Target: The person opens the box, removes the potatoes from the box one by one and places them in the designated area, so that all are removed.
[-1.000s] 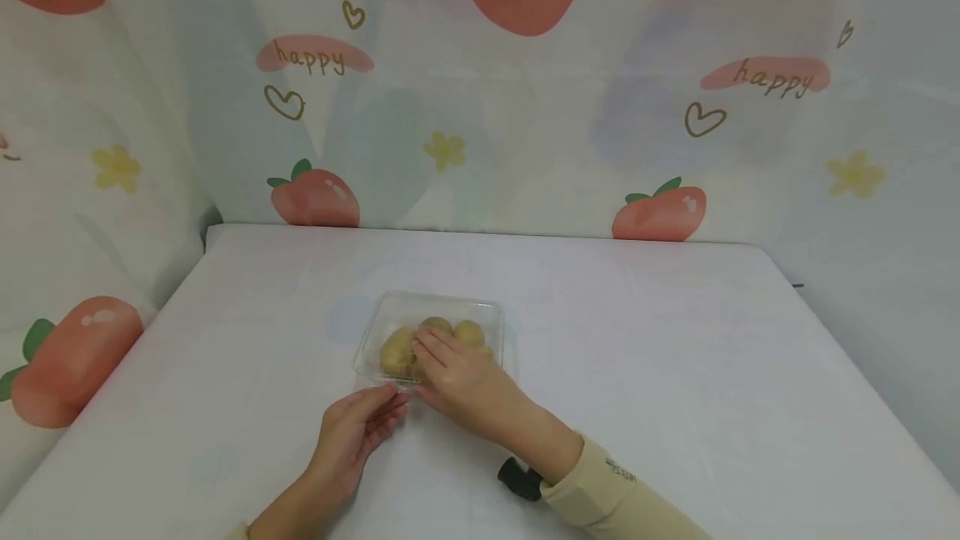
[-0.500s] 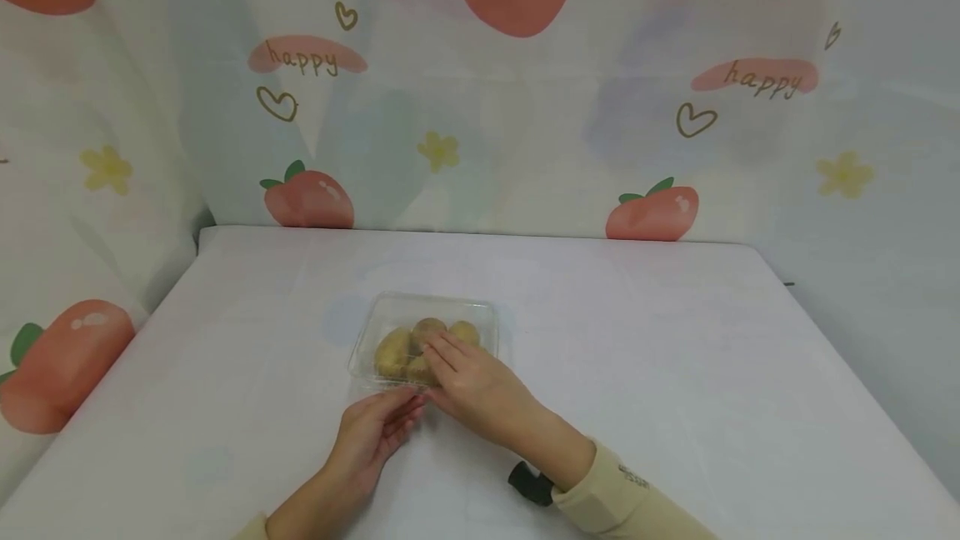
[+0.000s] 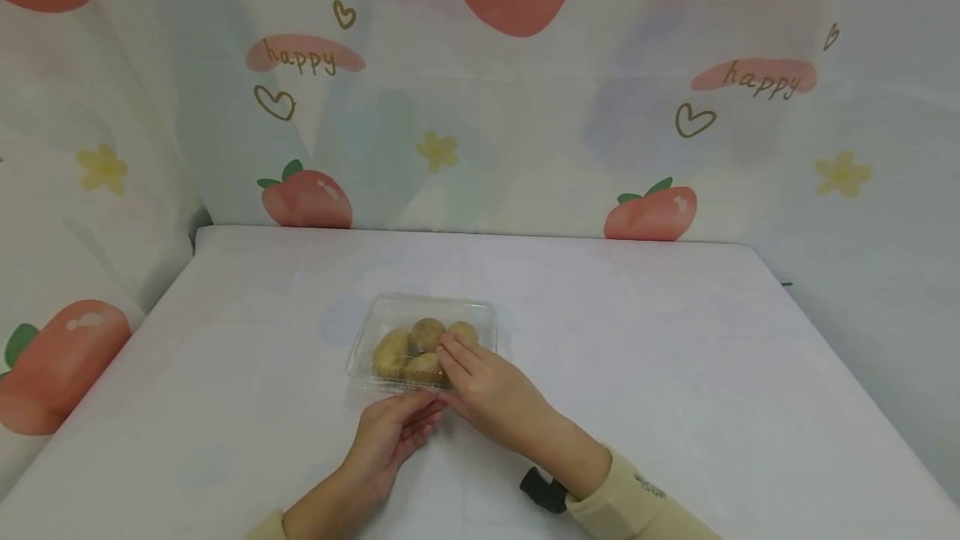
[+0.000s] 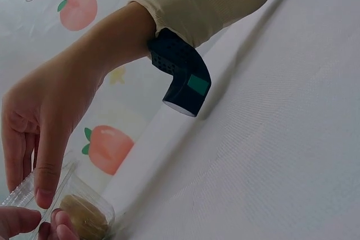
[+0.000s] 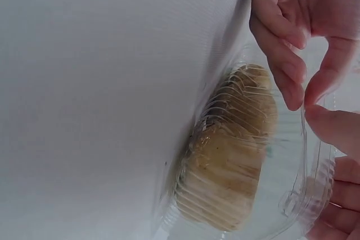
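Note:
A clear plastic clamshell box [image 3: 397, 307] holds several yellow-brown potatoes [image 3: 391, 354]. Thumb and fingers of my left hand [image 3: 393, 436] pinch the box's near rim, which shows closely in the right wrist view. My right hand [image 3: 495, 397] lies over the lid's near right part with fairly straight fingers, its thumb [image 5: 329, 127] at the rim beside the left fingertips. Through the ribbed side wall the potatoes [image 5: 219, 178] appear in the right wrist view. In the left wrist view, the right hand [image 4: 50, 102] reaches down to the box edge, partly hiding it.
A white cloth covers the table [image 3: 637, 357]. Behind it hangs a patterned backdrop [image 3: 525, 123] with printed fruit. A black wrist mount [image 4: 183, 74] sits at the right sleeve cuff [image 4: 163, 7].
Both hands have slid rightward along the box's near edge, uncovering more of the potatoes. The box stays at about the same place on the table.

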Demonstrator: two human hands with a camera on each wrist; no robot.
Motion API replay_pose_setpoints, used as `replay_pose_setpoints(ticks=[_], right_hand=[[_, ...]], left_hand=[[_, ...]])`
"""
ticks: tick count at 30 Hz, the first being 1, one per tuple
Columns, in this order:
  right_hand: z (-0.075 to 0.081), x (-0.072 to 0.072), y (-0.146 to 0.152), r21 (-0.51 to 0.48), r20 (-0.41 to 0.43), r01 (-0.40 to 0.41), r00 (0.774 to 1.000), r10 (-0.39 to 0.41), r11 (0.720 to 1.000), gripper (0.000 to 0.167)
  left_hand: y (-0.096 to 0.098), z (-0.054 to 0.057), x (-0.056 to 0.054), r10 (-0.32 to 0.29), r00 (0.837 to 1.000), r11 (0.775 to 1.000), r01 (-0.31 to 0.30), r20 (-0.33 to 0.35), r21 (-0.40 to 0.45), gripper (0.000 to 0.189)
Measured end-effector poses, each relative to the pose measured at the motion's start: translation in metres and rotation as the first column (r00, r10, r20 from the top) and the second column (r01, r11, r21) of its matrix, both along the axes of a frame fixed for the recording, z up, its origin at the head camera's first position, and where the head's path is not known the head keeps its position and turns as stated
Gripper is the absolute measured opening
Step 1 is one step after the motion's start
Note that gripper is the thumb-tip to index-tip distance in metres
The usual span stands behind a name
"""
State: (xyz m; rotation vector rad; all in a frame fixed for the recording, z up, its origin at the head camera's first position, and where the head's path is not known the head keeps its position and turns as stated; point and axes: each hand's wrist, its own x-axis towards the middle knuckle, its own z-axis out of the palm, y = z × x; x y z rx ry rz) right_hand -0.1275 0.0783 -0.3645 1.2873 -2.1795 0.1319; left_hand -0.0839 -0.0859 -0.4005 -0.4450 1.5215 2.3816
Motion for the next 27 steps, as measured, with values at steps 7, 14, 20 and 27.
replay_pose_setpoints(ticks=[7,14,20,27], right_hand=[[-0.002,0.001,0.006,-0.015,-0.021,-0.004,1.0,0.003,1.0,0.051],[-0.005,0.002,0.012,-0.054,-0.001,-0.002,1.0,0.002,0.999,0.054],[-0.005,0.003,0.016,-0.057,0.008,0.001,1.0,-0.001,0.998,0.053],[-0.004,0.002,0.02,-0.057,0.029,0.0,1.0,0.001,0.998,0.054]], left_hand=[[0.002,0.0,-0.001,-0.012,1.0,1.0,0.012,-0.002,0.009,0.022],[0.008,-0.002,-0.001,-0.018,1.0,1.0,0.018,-0.011,0.017,0.021],[0.015,-0.002,-0.002,-0.032,0.999,0.999,0.032,-0.013,0.007,0.026],[0.02,0.0,-0.003,-0.037,0.999,0.999,0.037,-0.015,0.015,0.026]])
